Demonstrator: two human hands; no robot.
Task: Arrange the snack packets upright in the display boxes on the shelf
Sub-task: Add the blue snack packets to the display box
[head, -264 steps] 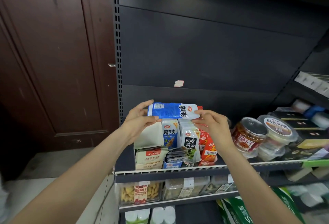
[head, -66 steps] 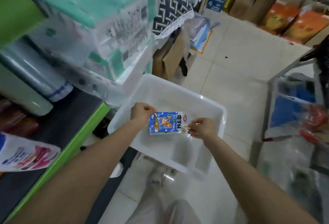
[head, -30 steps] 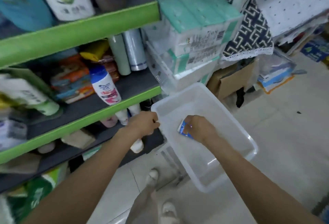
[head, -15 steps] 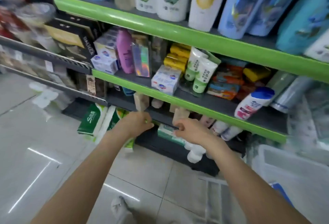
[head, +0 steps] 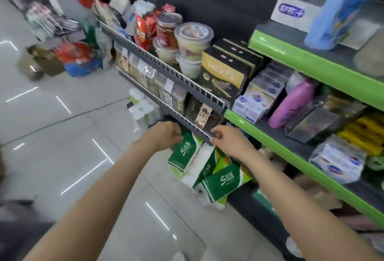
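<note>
Snack packets [head: 145,26] on wire shelf [head: 166,67] — lidded tubs [head: 193,38] right, boxes [head: 226,76] further right.

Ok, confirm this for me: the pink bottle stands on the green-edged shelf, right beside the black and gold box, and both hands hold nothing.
One thing is off: the pink bottle lies tilted on the green-edged shelf, not standing, as the head view shows. It is near the black and gold box, and neither the left hand nor the right hand visibly holds anything.
</note>
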